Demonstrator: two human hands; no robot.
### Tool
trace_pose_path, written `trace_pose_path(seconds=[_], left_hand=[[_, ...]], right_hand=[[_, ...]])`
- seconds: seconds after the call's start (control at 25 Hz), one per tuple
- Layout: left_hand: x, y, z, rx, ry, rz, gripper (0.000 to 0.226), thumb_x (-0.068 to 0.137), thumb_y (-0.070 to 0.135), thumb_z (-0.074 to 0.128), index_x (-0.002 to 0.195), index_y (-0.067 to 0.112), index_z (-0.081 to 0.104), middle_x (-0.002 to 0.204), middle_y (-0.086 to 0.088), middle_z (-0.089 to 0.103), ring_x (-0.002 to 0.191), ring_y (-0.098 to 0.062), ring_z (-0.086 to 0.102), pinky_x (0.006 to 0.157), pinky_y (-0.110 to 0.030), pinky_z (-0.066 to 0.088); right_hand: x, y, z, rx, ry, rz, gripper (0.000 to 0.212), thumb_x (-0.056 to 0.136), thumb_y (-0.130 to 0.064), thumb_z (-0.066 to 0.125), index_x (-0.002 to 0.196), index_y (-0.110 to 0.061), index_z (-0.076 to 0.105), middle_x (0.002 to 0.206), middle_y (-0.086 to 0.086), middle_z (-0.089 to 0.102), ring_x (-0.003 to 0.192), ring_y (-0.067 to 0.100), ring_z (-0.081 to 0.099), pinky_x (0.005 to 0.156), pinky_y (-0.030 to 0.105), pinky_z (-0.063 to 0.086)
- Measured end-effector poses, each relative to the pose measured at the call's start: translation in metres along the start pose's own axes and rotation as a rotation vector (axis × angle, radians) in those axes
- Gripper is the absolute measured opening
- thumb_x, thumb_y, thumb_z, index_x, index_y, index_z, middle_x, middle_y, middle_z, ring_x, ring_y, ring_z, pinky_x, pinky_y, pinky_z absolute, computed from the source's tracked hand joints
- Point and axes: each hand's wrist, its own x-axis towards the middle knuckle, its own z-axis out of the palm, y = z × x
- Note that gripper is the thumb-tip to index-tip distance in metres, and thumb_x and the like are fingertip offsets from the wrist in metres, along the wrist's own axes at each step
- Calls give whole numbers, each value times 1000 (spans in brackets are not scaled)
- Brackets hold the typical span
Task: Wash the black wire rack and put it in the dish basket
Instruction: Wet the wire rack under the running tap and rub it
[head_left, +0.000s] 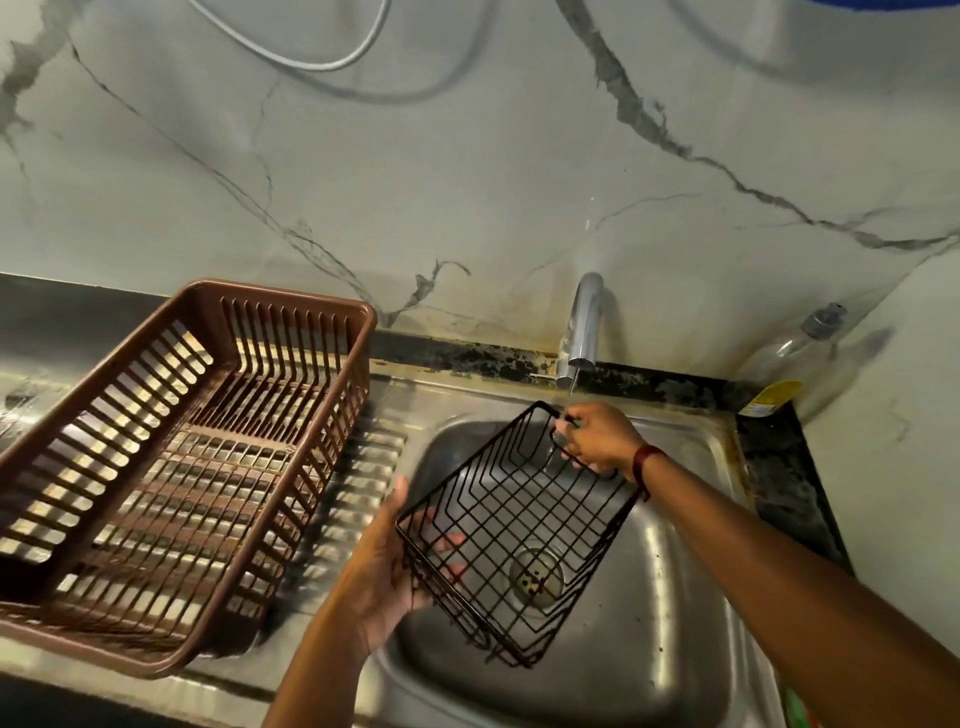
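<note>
The black wire rack (519, 525) hangs tilted over the steel sink (670, 587), under the tap (583, 327), from which a thin stream of water falls. My left hand (387, 566) holds the rack's near left side, fingers curled under its wires. My right hand (597, 434) grips the rack's far rim just below the spout. The brown plastic dish basket (171, 467) stands to the left on the ribbed draining board, with nothing in it.
A clear plastic bottle (795, 358) with a yellow label leans in the right corner behind the sink. The sink drain (536, 576) shows through the rack. A marble-patterned wall rises behind the counter, with a white hose looping at the top.
</note>
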Motion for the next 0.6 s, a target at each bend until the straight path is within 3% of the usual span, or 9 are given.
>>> trace_pose_path(seconds=[0.08, 0.16, 0.24, 0.32, 0.44, 0.56, 0.6], left_hand=[[0, 3, -5, 82, -81, -31, 86, 72, 75, 66, 130, 12, 61, 120, -20, 72, 112, -44, 67, 101, -64, 46], [-2, 5, 0, 132, -151, -53, 91, 60, 62, 83, 133, 13, 59, 122, -22, 71, 111, -46, 67, 101, -64, 46], [-1, -1, 11, 150, -234, -38, 91, 54, 43, 87, 135, 14, 56, 123, -20, 71, 116, -47, 65, 105, -68, 43], [1, -12, 21, 163, -280, -5, 92, 56, 31, 84, 142, 20, 53, 125, -17, 70, 120, -44, 63, 106, -67, 42], [9, -26, 26, 170, -275, -18, 100, 53, 23, 83, 146, 35, 49, 130, -12, 69, 125, -40, 59, 109, -61, 41], [12, -32, 30, 214, -248, -35, 99, 47, 22, 83, 134, 53, 50, 139, -9, 62, 130, -38, 55, 117, -66, 27], [12, -32, 33, 221, -246, -28, 98, 45, 24, 83, 131, 58, 49, 144, -9, 57, 132, -36, 53, 118, -66, 26]], right_hand=[[7, -6, 0, -147, 3, -73, 20, 96, -30, 52, 98, -19, 70, 89, 1, 66, 83, 18, 61, 69, 29, 48], [12, -13, 3, -251, 32, -141, 20, 96, -29, 53, 96, -20, 70, 85, 0, 66, 81, 18, 60, 63, 26, 42], [13, -15, 11, -270, 130, -254, 19, 95, -24, 55, 94, -15, 71, 83, 3, 68, 78, 18, 62, 62, 26, 44], [11, -13, 19, -181, 264, -407, 15, 92, -12, 58, 98, -10, 71, 90, 7, 69, 81, 16, 62, 73, 28, 53], [-1, -5, 20, -147, 393, -576, 26, 80, 8, 58, 94, -8, 73, 110, 8, 65, 98, 19, 60, 86, 29, 53], [-6, 5, 14, -391, 573, -701, 30, 71, 13, 59, 80, -12, 74, 95, 8, 69, 89, 27, 59, 71, 35, 54], [-8, 5, 14, -404, 517, -666, 30, 73, 12, 59, 77, -14, 73, 89, 7, 69, 85, 27, 60, 67, 36, 54]])
